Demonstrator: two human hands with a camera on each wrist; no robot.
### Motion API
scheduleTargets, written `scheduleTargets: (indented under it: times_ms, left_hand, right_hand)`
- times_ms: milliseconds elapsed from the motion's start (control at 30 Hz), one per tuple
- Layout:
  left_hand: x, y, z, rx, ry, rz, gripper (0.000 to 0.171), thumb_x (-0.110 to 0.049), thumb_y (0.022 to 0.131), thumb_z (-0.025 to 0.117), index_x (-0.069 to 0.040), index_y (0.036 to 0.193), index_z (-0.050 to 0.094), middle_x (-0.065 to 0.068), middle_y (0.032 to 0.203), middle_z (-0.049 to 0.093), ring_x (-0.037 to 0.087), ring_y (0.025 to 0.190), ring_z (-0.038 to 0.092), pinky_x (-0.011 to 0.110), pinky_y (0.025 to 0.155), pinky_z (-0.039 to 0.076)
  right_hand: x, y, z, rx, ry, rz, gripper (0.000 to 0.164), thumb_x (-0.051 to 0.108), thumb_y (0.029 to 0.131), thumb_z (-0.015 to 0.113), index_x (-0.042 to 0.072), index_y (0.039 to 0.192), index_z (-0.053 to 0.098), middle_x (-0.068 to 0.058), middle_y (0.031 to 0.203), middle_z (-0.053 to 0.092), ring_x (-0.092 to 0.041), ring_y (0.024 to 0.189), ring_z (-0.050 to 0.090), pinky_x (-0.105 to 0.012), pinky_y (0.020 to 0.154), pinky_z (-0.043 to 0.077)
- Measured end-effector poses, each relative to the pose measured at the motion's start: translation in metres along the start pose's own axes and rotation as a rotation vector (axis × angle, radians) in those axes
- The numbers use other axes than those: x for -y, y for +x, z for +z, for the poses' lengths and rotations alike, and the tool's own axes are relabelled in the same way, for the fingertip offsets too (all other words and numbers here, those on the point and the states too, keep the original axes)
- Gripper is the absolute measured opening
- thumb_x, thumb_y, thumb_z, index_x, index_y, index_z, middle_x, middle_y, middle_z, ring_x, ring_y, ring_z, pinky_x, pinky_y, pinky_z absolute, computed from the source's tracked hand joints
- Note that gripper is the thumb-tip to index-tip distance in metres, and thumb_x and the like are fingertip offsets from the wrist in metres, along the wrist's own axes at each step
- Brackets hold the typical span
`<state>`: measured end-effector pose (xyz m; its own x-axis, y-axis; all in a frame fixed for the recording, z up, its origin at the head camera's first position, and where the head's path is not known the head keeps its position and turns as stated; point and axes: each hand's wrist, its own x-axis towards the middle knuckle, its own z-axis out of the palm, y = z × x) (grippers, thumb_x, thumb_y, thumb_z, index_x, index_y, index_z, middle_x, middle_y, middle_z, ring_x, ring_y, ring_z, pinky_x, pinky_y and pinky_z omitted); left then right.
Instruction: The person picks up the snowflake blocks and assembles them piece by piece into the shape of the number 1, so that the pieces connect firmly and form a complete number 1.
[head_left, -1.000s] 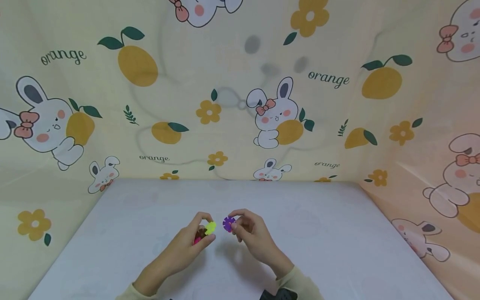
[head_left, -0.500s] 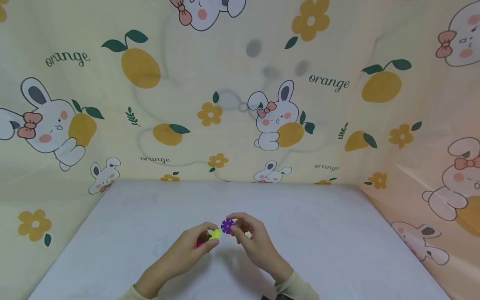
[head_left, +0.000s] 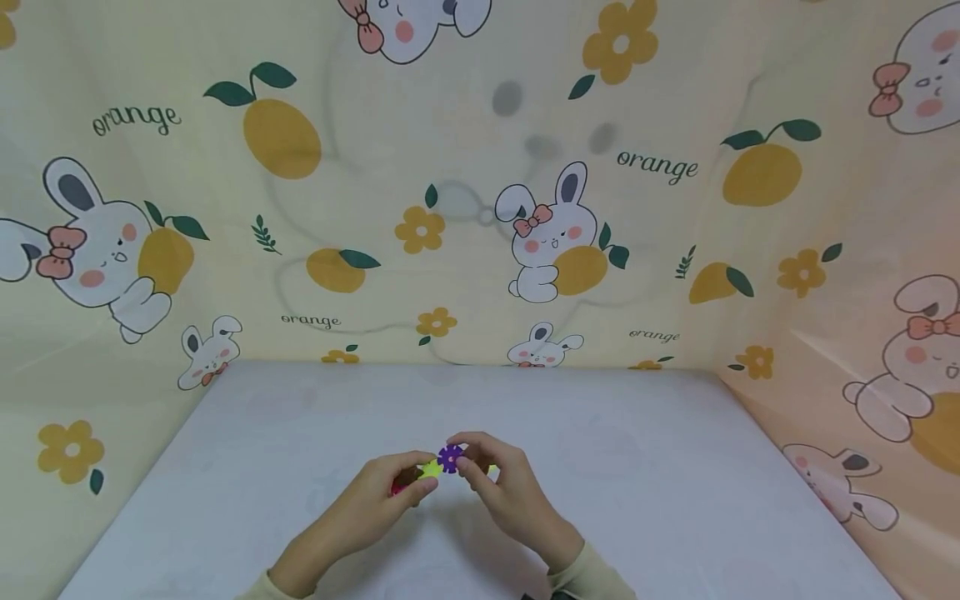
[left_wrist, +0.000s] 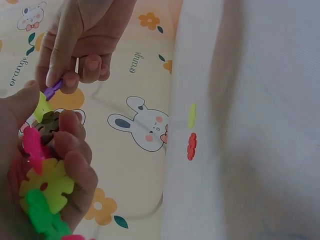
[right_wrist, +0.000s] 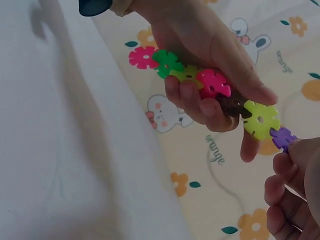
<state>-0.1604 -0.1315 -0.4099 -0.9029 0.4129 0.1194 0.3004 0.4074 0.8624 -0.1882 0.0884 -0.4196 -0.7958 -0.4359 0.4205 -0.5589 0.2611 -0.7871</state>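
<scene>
My left hand (head_left: 375, 492) grips a chain of notched, flower-shaped snowflake discs. In the right wrist view the chain runs from a pink disc (right_wrist: 142, 58) through a green disc (right_wrist: 168, 64), an olive-yellow one, another pink disc (right_wrist: 213, 84) and a dark brown disc (right_wrist: 234, 104) to a bright yellow disc (right_wrist: 262, 120). Between thumb and fingers, my right hand (head_left: 517, 487) pinches a purple disc (head_left: 450, 458). The purple disc's edge meets the rim of the yellow end disc, notch to notch. Left fingers partly hide the chain's middle.
On the white tabletop (head_left: 675, 467), the left wrist view shows a yellow disc (left_wrist: 192, 116) and a red disc (left_wrist: 191, 146) lying apart from the hands. A cloth (head_left: 420, 100) printed with rabbits and oranges surrounds the table's back and sides.
The gap between the hands has closed: the left hand moved slightly right, the right hand slightly left and nearer. The purple disc now meets the yellow one.
</scene>
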Motion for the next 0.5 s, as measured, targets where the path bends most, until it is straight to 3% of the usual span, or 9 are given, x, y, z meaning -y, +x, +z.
scheduleTargets:
  times_ms: [500]
  left_hand:
    - [0.005, 0.001, 0.0037, 0.015, 0.04, 0.007, 0.036, -0.039, 0.103, 0.055, -0.011, 0.121, 0.067, -0.006, 0.07, 0.06, 0.0, 0.062, 0.047, 0.021, 0.058, 0.041]
  right_hand:
    - [-0.0017, -0.0023, 0.005, -0.04, -0.03, -0.059, 0.021, 0.014, 0.1, 0.063, 0.012, 0.12, 0.07, 0.0, 0.084, 0.07, 0.001, 0.067, 0.054, -0.022, 0.063, 0.052]
